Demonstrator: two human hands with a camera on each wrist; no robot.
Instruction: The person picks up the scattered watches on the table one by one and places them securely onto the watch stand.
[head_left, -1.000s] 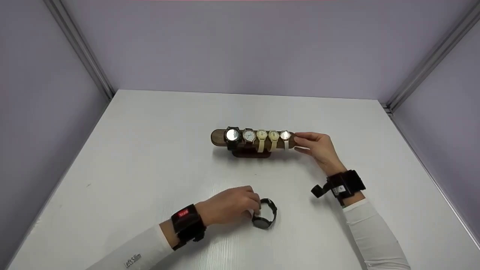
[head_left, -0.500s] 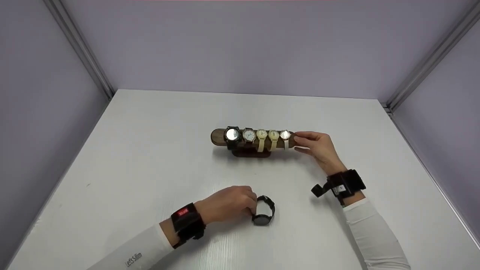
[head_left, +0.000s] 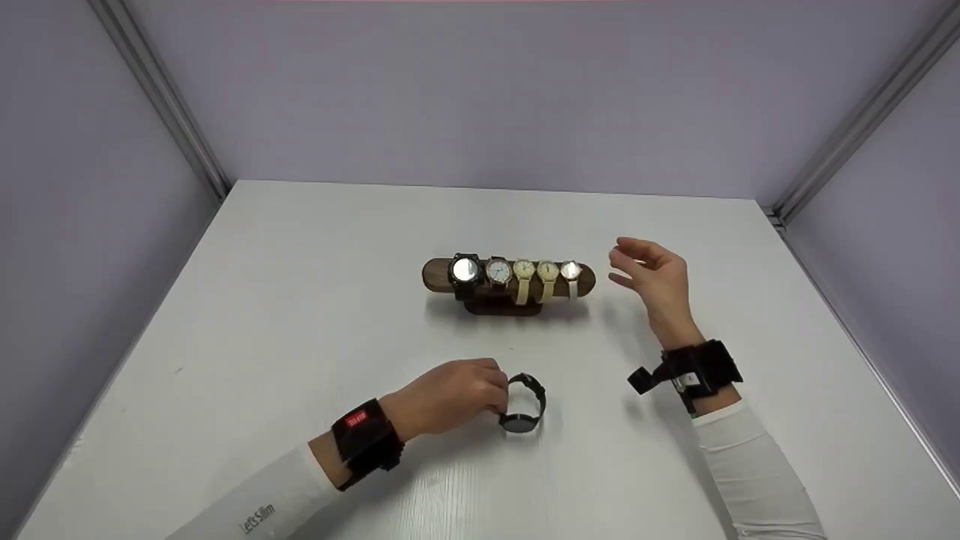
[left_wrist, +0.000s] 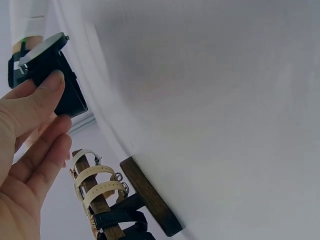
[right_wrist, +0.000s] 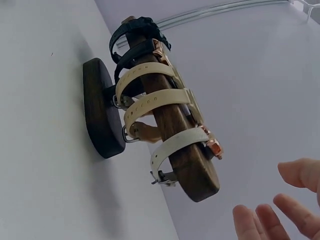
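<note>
A dark wooden watch stand (head_left: pixel 508 277) carries several watches, black-strapped at its left and cream-strapped towards its right. In the right wrist view the stand (right_wrist: pixel 165 120) shows its straps and round base. My right hand (head_left: pixel 651 276) hovers just right of the stand's end, fingers relaxed, holding nothing. Near the front, my left hand (head_left: pixel 450 395) pinches a black watch (head_left: pixel 523 409) by its strap, on or just above the table; the left wrist view shows that black watch (left_wrist: pixel 52 75) held at my fingertips.
The white table (head_left: pixel 300 300) is boxed in by lavender walls with metal corner posts (head_left: pixel 161 97). Both wrists wear black camera straps over white sleeves.
My right hand has let go of the stand's right end and drawn back to the right, opening. My left hand has shifted the black watch slightly up and back.
</note>
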